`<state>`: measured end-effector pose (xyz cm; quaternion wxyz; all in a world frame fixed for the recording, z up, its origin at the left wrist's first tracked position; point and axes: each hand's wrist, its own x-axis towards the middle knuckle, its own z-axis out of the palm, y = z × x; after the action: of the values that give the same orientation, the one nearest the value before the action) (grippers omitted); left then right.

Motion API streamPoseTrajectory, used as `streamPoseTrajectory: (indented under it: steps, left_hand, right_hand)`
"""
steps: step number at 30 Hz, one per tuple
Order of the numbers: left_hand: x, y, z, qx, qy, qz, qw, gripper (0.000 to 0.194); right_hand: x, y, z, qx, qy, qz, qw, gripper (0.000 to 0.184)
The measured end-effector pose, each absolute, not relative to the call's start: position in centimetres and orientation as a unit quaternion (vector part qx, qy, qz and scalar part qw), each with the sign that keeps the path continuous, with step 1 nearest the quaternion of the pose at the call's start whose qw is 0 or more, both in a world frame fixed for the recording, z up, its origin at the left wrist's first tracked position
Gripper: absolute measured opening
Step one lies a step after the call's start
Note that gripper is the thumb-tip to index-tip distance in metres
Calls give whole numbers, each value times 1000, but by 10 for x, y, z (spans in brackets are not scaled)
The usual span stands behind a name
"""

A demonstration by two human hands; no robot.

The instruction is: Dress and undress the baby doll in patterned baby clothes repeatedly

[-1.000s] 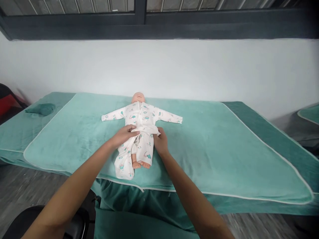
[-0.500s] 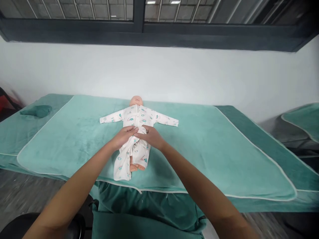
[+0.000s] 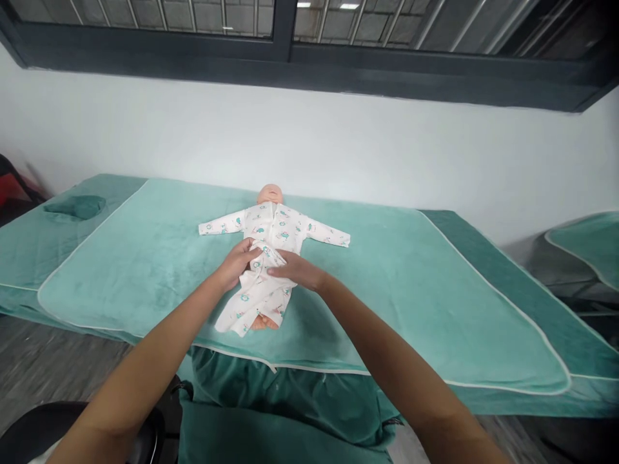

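One white outfit [image 3: 286, 227], green-printed, rumpled; left hand [image 3: 235, 263], right hand [image 3: 300, 269] gripping it.

A bald, skin-toned baby doll [image 3: 270, 193] lies face up on a pale green plush mat [image 3: 411, 290], its sleeves spread sideways. The left hand [image 3: 236, 263] and right hand [image 3: 297, 269] pinch bunched white printed cotton pants [image 3: 251, 299] at its waist, below the white long-sleeved printed top [image 3: 285, 225]. The feet [image 3: 264, 322] show beneath the cloth.
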<state>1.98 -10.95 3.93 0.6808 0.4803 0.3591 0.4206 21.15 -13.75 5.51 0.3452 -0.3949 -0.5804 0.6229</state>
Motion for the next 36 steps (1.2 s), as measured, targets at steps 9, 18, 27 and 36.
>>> streamPoseTrajectory:
  steps: [9, 18, 27, 36]
  left_hand:
    - [14, -117, 29, 506, 339, 314, 728, 53]
    - [18, -134, 22, 436, 370, 445, 689, 52]
    - [19, -145, 31, 434, 416, 434, 671, 46]
    - [35, -202, 26, 314, 479, 527, 628, 42]
  right_hand:
    - [209, -125, 41, -419, -481, 644, 423, 42]
    - [205, -138, 48, -440, -656, 533, 304, 41]
    - [196, -136, 31, -451, -681, 454, 355, 35]
    - [192, -128, 29, -452, -856, 200, 154, 16]
